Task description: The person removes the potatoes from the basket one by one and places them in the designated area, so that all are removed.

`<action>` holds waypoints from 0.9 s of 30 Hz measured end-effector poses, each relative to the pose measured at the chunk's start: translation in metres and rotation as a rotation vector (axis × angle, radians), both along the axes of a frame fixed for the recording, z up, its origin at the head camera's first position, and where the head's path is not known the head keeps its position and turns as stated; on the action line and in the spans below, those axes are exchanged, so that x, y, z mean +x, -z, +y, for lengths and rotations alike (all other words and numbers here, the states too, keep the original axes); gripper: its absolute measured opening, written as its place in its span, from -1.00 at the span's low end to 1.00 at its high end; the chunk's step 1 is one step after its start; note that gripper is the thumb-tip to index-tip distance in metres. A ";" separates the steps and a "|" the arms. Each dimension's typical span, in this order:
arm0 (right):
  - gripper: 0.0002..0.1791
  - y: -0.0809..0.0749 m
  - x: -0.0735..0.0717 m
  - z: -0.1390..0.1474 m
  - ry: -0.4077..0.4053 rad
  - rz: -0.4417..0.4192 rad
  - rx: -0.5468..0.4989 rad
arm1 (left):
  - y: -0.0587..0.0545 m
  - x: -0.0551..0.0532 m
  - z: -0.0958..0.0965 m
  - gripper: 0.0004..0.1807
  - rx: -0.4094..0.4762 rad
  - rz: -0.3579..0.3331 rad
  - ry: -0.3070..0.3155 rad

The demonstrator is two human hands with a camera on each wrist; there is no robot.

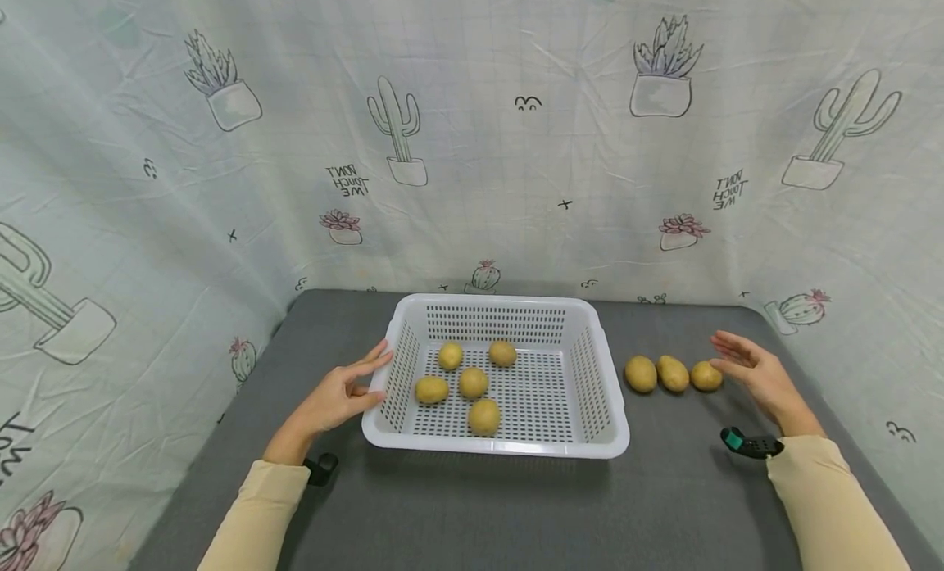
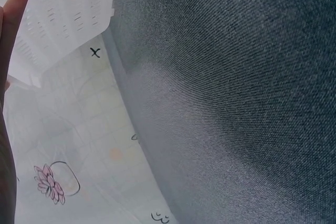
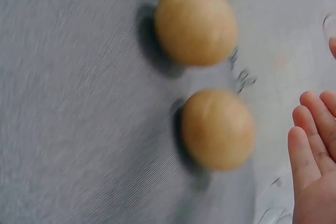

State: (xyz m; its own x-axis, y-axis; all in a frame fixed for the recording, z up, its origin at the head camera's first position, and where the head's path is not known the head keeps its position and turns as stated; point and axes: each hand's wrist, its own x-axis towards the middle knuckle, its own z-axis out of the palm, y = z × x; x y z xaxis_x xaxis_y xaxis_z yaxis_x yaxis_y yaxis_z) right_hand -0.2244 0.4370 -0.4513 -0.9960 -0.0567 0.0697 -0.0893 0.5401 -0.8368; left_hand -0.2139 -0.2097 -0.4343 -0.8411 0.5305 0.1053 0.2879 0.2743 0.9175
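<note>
A white plastic basket [image 1: 496, 449] with slotted walls stands on the grey cloth, with several yellow potatoes [image 1: 473, 382] lying in its left half. My left hand [image 1: 341, 393] is at the basket's left rim, thumb and fingers spread along it; in the left wrist view a straight finger [image 2: 14, 17] shows beside the slotted wall. Right of the basket, three potatoes [image 1: 673, 374] lie in a row. My right hand [image 1: 755, 378] is beside the rightmost potato [image 3: 218, 129], with extended fingers and nothing held; the right wrist view shows its fingertips apart from that potato.
Grey cloth [image 1: 516, 522] covers the table, whose far edge meets a pale curtain [image 1: 472, 129] printed with cacti and potted plants. The curtain also hangs along the left and right sides. A dark strap [image 1: 752, 445] is on the right wrist, another [image 1: 321, 469] on the left.
</note>
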 end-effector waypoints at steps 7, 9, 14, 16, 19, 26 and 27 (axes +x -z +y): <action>-0.38 -0.020 -0.004 -0.020 -0.067 0.070 -0.061 | -0.002 0.000 0.000 -0.28 -0.006 0.013 -0.001; -0.41 -0.025 -0.004 -0.027 -0.101 0.089 -0.074 | -0.002 0.000 0.000 -0.28 -0.006 0.011 0.001; -0.47 -0.040 -0.005 -0.048 -0.188 0.140 -0.141 | 0.000 0.001 0.000 -0.28 -0.002 0.006 0.004; -0.48 -0.047 -0.006 -0.058 -0.209 0.150 -0.163 | 0.001 0.001 0.000 -0.28 0.001 0.004 0.007; -0.48 -0.056 -0.008 -0.073 -0.261 0.161 -0.186 | 0.002 0.001 -0.001 -0.28 0.008 0.002 0.010; -0.45 -0.070 -0.020 -0.105 -0.393 0.162 -0.222 | 0.002 0.000 -0.001 -0.29 0.012 0.016 0.016; -0.44 -0.071 -0.022 -0.111 -0.404 0.156 -0.221 | 0.002 0.000 -0.001 -0.28 0.012 0.015 0.017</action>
